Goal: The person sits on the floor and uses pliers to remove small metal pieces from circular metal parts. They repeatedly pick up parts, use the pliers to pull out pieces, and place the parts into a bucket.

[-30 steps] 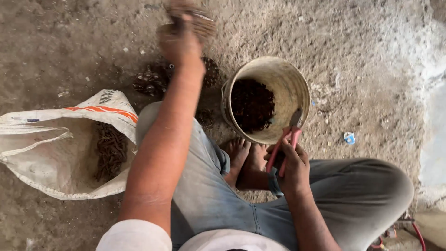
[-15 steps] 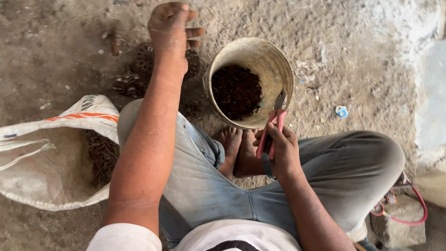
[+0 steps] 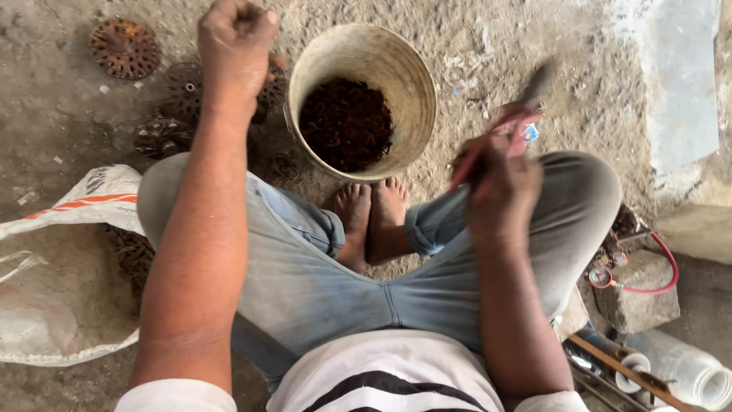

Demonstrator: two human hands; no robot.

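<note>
The person is sitting cross-legged on a gritty concrete floor [image 3: 488, 46], and the open room is lying mostly ahead and to the upper right, where bare floor is running up to a pale slab [image 3: 679, 84] at the edge. To the left, a white sack [image 3: 53, 297] is lying open on its side, crowding that knee. At the lower right, a red hose [image 3: 656, 267], a stone block [image 3: 637, 294] and a clear plastic jar [image 3: 686, 370] are hemming in the other side.

The left hand [image 3: 235, 38] is reaching forward, curled into a closed fist just left of the bucket [image 3: 358, 99]; what it is holding, if anything, is hidden under the fingers. It is hovering over several rusty round metal parts [image 3: 124, 48] (ribbed, dark brown discs) lying scattered on the floor beside the bucket.

The right hand [image 3: 499, 187] is gripping a pair of red-handled pliers [image 3: 507, 126], fingers wrapped tightly round the handles, the tips pointing up and away; the tool is blurring, so how its tips are standing cannot be told. It is being held above the right knee, just right of the bucket.

The bucket is standing upright right in front of the bare feet [image 3: 374, 217], its pale, dusty wall worn, its bottom holding a heap of dark reddish-brown scrap bits [image 3: 347, 122].
</note>
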